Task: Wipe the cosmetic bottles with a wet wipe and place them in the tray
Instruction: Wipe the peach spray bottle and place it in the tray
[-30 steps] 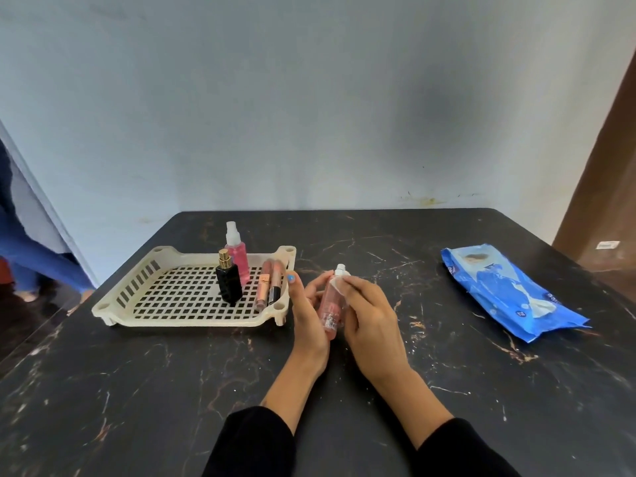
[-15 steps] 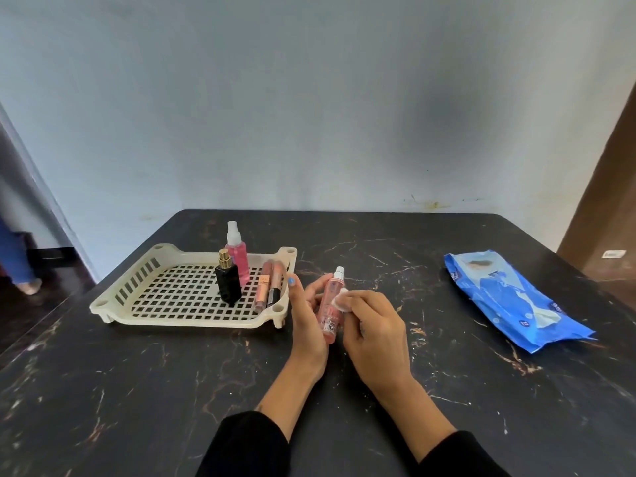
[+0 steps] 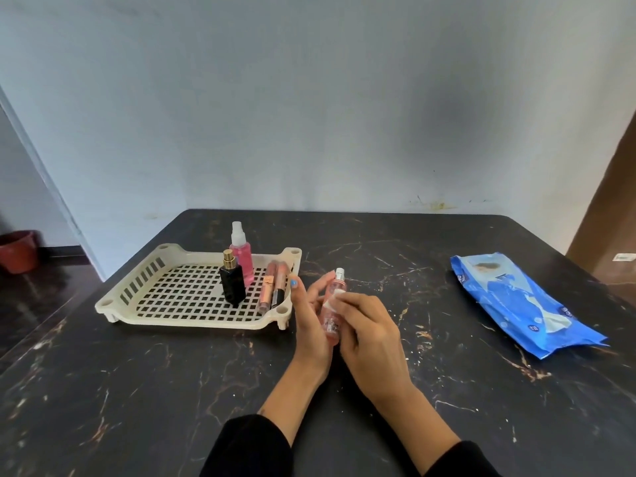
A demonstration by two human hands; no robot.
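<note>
The black counter (image 3: 172, 390) carried a cream tray (image 3: 144, 297). Just right of the tray, your left hand (image 3: 309, 325) gripped the small pink bottle (image 3: 333, 304) upright while your right hand (image 3: 371, 335) pinched a wet wipe (image 3: 339, 297) against it.

Both hands (image 3: 344, 325) hold pink bottle (image 3: 333, 313) beside tray (image 3: 144, 287).

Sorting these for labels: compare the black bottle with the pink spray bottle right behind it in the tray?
The black bottle is opaque, squarish and shorter, with a gold top; the pink spray bottle is see-through, rounder and taller, with a whitish spray head. The black one stands nearer the tray's front. Both stand upright in the tray.
</note>
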